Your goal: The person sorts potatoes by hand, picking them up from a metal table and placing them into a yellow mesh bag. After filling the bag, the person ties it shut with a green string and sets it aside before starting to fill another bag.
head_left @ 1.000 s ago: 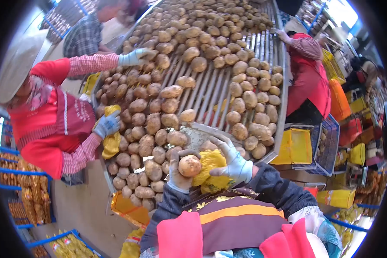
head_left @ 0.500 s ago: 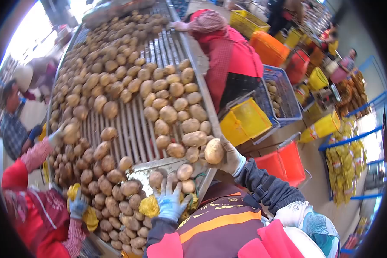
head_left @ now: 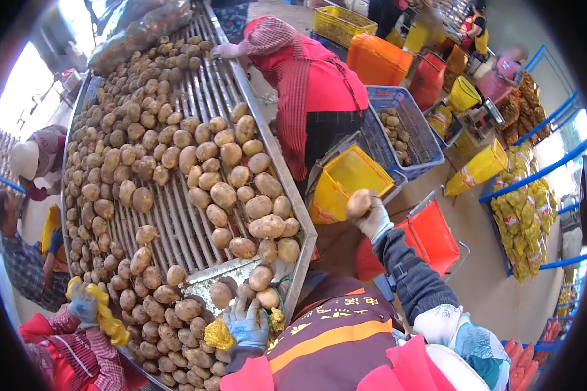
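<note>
My right hand (head_left: pixel 375 218), in a pale glove, grips a potato (head_left: pixel 359 203). It is held out to the right, above a red-orange bin (head_left: pixel 429 238). My left hand (head_left: pixel 246 324), in a light-blue glove, lies at the lower end of the metal chute (head_left: pixel 205 281) with its fingers stretched out. Yellow mesh (head_left: pixel 219 334) shows on both sides of that hand; what lies under the palm is hidden. A few loose potatoes (head_left: pixel 261 278) lie just beyond its fingertips. Many more potatoes (head_left: pixel 223 194) cover the slatted metal table (head_left: pixel 179 218).
At lower left, a co-worker's gloved hand (head_left: pixel 83 306) holds yellow mesh. Across the table's right rail (head_left: pixel 282 171) leans another person in pink (head_left: pixel 319 81). A yellow bin (head_left: pixel 349 179) and a blue crate (head_left: pixel 411 117) holding potatoes stand to the right.
My right hand has carried the potato from the table's edge out to the right. My left hand stays near the chute's end. The co-worker's mesh-holding hand has moved up and left.
</note>
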The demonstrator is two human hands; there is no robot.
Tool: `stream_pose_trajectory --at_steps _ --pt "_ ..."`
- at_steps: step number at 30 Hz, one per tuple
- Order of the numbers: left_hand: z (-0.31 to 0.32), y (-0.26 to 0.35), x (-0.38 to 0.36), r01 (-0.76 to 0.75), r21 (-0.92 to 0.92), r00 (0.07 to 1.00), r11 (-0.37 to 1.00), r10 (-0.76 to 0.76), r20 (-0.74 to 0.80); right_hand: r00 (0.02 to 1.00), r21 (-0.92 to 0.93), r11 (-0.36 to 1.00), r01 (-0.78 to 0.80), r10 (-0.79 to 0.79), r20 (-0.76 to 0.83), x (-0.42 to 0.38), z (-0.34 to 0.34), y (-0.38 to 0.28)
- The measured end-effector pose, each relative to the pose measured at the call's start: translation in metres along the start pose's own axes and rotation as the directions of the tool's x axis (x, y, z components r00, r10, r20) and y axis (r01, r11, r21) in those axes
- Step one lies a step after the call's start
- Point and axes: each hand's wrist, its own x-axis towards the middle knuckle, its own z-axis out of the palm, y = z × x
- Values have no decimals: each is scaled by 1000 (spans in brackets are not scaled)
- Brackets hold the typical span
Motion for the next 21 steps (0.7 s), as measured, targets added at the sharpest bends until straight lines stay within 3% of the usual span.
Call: stream_pose_trajectory --at_steps 2,4,7,8,10,12,13,14,16,19,21 --pt "-3 3 2 8 -9 1000 1000 -8 -14 975 12 994 112 -107 -194 45 -24 0" --pt "-1 1 2 17 -18 999 1000 -18 -36 925 -343 916 210 -300 -235 12 42 18" --pt "-1 1 6 22 -17 996 1000 -23 -85 900 -757 534 375 -405 160 -22 105 57" --pt "-3 0 6 19 -18 996 1000 -20 -82 756 -728 312 610 -504 417 -19 112 77" --pt "-10 -2 2 37 -39 998 999 -39 -54 722 -676 256 691 -294 627 -44 144 99" --pt "-41 10 3 157 69 987 985 -160 28 592 -574 149 805 -136 794 -85 176 116" --pt "-49 10 -3 252 109 959 962 -263 109 434 -440 -64 896 -89 896 -78 171 130" --pt "-50 8 -10 274 110 954 955 -284 94 258 -259 -219 941 -30 966 -96 182 137" --pt "-49 3 -29 454 264 847 851 -504 169 118 -73 -209 975 211 970 -118 186 161" --pt "-29 -18 -48 427 271 870 863 -473 137 25 -5 -41 999 516 856 -139 164 208" --pt "-31 -19 -50 366 254 915 895 -397 80 -31 97 -88 991 559 829 -151 152 226"
